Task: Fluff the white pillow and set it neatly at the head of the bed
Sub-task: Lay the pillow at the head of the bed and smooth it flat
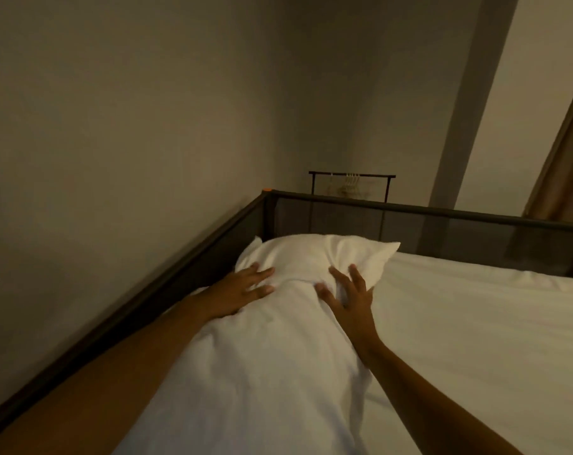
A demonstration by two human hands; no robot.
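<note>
The white pillow point(278, 339) lies lengthwise along the left side of the bed, its far end close to the dark rail at the corner. My left hand point(242, 290) rests flat on the pillow's left side, fingers spread. Spread fingers of my right hand point(347, 297) press into the pillow's right side and dent the fabric. Neither hand has closed around it. Both forearms reach in from the bottom of the view.
A white sheet covers the mattress point(475, 323) to the right of the pillow. A dark metal bed frame with mesh panels point(409, 224) runs along the left and far sides. Beyond it stands a clothes rack with hangers point(350, 183) against the wall.
</note>
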